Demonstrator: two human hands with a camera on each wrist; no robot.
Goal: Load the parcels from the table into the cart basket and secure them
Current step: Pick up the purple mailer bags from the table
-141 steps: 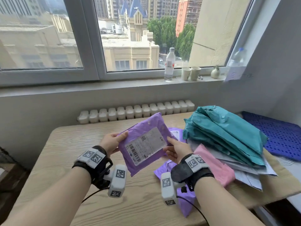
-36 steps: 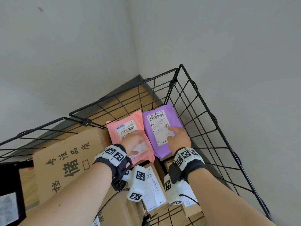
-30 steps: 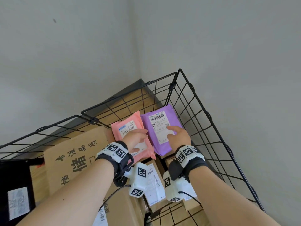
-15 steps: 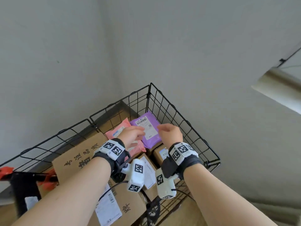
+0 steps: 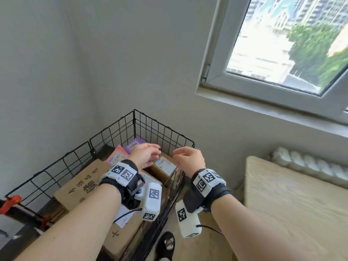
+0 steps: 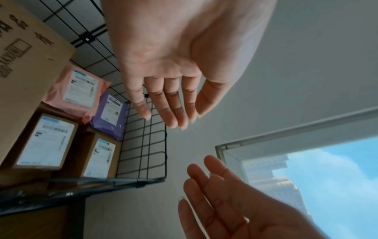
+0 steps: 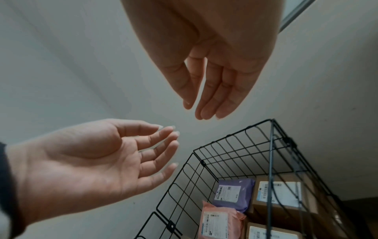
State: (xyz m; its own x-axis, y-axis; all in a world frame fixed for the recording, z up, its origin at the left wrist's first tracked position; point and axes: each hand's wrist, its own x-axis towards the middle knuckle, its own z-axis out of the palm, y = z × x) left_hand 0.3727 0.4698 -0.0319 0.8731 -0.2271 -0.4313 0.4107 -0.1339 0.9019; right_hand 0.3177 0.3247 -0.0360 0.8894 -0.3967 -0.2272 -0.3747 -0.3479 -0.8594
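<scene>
The purple parcel (image 5: 134,144) (image 6: 111,113) (image 7: 233,192) lies label-up in the far corner of the black wire cart basket (image 5: 163,132) (image 6: 147,145) (image 7: 235,153). A pink parcel (image 5: 116,157) (image 6: 77,90) (image 7: 218,224) lies beside it. My left hand (image 5: 148,153) (image 6: 184,113) hovers above the basket, fingers relaxed and holding nothing. My right hand (image 5: 185,156) (image 7: 204,100) hangs over the basket's right rim, also with nothing in it. Neither hand touches a parcel.
A large printed cardboard box (image 5: 81,185) and smaller labelled boxes (image 5: 163,166) fill the basket. A wooden table (image 5: 291,204) stands at the right, under a window (image 5: 282,44). A red clamp (image 5: 11,201) sits at the left and a shoe (image 5: 165,243) on the floor.
The purple parcel went from the table into the basket beside the pink one. Both hands have lifted off the parcels and risen, and the view has swung right toward the table.
</scene>
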